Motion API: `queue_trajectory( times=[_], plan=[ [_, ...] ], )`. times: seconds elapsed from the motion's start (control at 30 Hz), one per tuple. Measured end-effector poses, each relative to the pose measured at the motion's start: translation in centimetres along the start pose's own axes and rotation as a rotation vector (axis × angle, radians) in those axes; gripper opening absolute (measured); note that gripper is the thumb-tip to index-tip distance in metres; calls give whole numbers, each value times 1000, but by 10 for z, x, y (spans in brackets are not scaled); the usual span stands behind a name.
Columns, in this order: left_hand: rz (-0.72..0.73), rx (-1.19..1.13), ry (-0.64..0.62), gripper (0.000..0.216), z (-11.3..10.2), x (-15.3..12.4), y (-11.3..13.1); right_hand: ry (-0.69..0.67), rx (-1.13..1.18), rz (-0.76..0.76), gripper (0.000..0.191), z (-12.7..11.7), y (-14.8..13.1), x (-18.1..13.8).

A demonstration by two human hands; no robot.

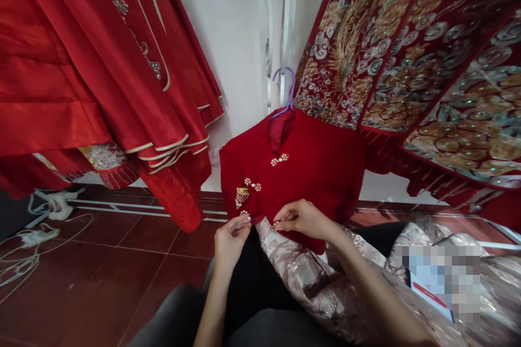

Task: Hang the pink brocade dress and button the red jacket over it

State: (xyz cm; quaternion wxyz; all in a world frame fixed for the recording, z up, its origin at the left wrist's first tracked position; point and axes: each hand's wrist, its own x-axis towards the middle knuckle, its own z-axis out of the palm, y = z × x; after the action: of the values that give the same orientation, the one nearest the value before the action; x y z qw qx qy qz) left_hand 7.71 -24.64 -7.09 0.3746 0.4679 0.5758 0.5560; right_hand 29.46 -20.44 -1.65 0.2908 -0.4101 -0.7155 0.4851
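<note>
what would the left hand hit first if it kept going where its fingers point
Probably the red top, at its lowest pearl clasp: the left hand points up and right, and its fingertips seem to touch it.

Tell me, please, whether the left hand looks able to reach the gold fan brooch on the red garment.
Probably yes: the left hand pinches the edge of the red garment just below the gold fan brooch, and nothing lies between them.

Soft, even indoor light, no hard shadows. Wall (240, 38) bright, nr. blown out; mild sheen on floor (101, 265) and satin robes (61, 76); sequins on panel (427, 54) glint upper right. Centre sharp, incl. top (317, 168). Wide-angle bend at edges; corners softer. Pixelated patch (443, 282) lower right.
</note>
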Motion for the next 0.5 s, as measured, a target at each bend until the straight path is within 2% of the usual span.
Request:
queue_trajectory(
  times=[0.07,0.13,0.3,0.37,0.5],
  plan=[
    [-22,-20,-11,24,-1,0,3,-5,56,-40,16,9,-11,0],
    [-30,-43,-10,24,-2,-1,6,70,44,-85,14,24,-15,3],
    [-35,-53,-29,26,0,-5,14,268,20,-150,13,58,-3,15],
    [-31,-52,-25,27,2,-6,15,312,-2,-172,13,63,2,17],
    [-7,-33,18,26,6,-6,11,316,-69,-187,11,64,4,16]
  ],
)
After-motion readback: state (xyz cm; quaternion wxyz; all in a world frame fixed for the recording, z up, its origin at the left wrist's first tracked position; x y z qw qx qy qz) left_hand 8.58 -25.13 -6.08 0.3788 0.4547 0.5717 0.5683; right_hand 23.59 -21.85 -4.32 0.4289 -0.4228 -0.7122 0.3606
